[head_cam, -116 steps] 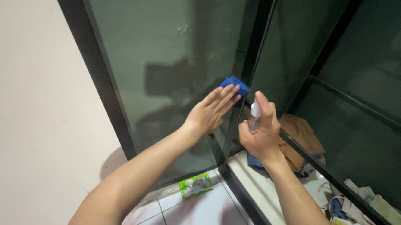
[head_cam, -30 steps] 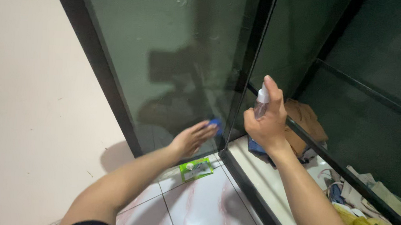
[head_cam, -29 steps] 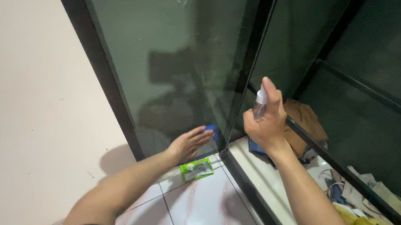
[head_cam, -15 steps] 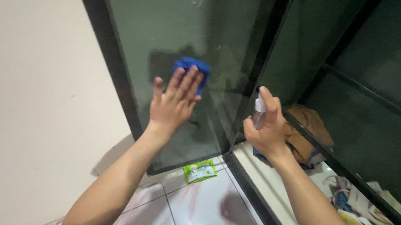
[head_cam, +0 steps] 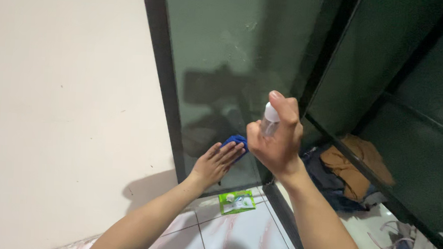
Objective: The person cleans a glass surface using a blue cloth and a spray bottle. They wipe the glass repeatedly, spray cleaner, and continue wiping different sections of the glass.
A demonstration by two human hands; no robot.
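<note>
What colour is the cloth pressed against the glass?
Bright blue: the cloth peeks out beyond the left hand, seen from the head camera.

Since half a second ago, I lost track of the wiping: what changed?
The left hand slid the blue cloth down the glass panel to its lower part. The right hand kept its grip on the spray bottle, finger on top. The green packet stayed on the floor.

A glossy white tiled floor with pink marbling filled the lower middle of the frame. A small green packet lay flat on it. At lower right, crumpled clothes sat heaped on pale tiles.
</note>
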